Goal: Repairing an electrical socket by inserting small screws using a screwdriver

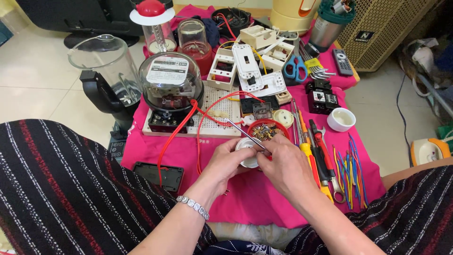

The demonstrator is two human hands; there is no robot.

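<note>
My left hand (225, 159) grips a small round white fitting (247, 152) over the pink cloth (245, 198). My right hand (283, 163) holds a thin metal tool (243, 133), its shaft slanting up to the left from the fitting. A red wire (203, 123) loops from near the fitting up to the glass-domed meter (171, 80) on a white perforated board (214, 125). Just beyond my hands sits a red bowl (265, 130) of small metal parts.
Screwdrivers and pliers (314, 146) and coloured wire pieces (349, 165) lie to the right. A white cup (341, 119), black breakers (322, 97), white switch plates (257, 71), scissors (295, 66), a black box (160, 174) and a blender jug (106, 71) surround the work spot.
</note>
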